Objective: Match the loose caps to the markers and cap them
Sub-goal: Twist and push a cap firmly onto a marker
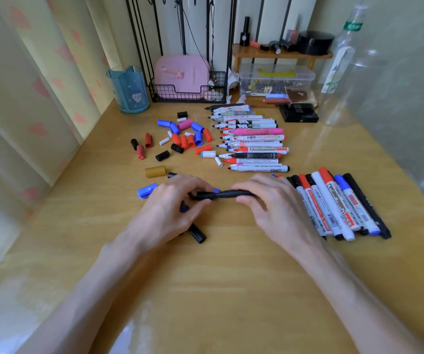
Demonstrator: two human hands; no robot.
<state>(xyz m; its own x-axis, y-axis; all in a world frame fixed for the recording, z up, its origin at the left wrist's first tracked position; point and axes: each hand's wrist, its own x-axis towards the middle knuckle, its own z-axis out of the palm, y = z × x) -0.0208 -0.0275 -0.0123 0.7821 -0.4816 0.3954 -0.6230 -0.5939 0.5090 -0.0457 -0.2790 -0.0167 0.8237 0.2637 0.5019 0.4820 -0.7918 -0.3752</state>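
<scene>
L hand (pixel 172 208), R hand (pixel 269 203) hold marker (pixel 233 193).

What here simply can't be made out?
Head view:
Whether the cap is fully on the marker: the left hand covers the joint.
Marker's tail end: hidden in the right hand.
Blue piece under the left hand: cap or pen, unclear.
Far row labels: mostly too small to read.

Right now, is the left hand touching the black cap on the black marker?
Touching. The head view shows the left hand pinching the black cap between thumb and fingers, while the right hand grips the black marker by its barrel.
</scene>
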